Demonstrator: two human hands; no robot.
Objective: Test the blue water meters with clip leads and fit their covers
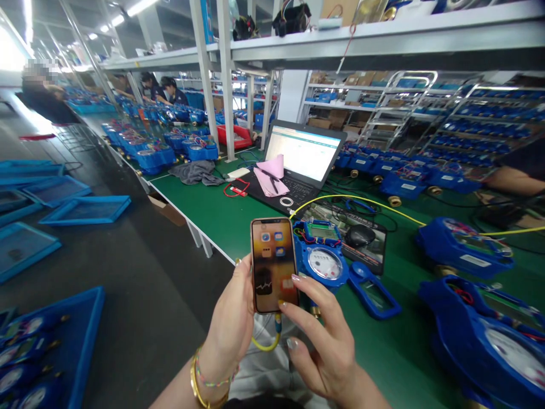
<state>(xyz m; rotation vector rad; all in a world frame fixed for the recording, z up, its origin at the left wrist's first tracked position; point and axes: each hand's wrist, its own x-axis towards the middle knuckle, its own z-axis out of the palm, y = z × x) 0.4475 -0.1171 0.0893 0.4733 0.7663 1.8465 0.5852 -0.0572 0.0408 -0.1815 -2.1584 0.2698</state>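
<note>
My left hand (232, 318) is wrapped round a smartphone (273, 264) with a lit home screen, held upright over the table's edge. My right hand (326, 335) is beside it with fingers spread, and its thumb tip touches the lower right of the screen. Just behind the phone a blue water meter (321, 258) with a white dial and an exposed circuit board lies on the green table (213, 210). A yellow cable (266, 343) loops below the phone.
An open laptop (300, 156) with a pink cloth (270, 173) on it stands further back. More blue meters (464, 247) lie to the right, beside a black mouse (360, 234) and a blue lid (374, 292). Blue trays (87, 207) sit on the floor at left. People work far behind.
</note>
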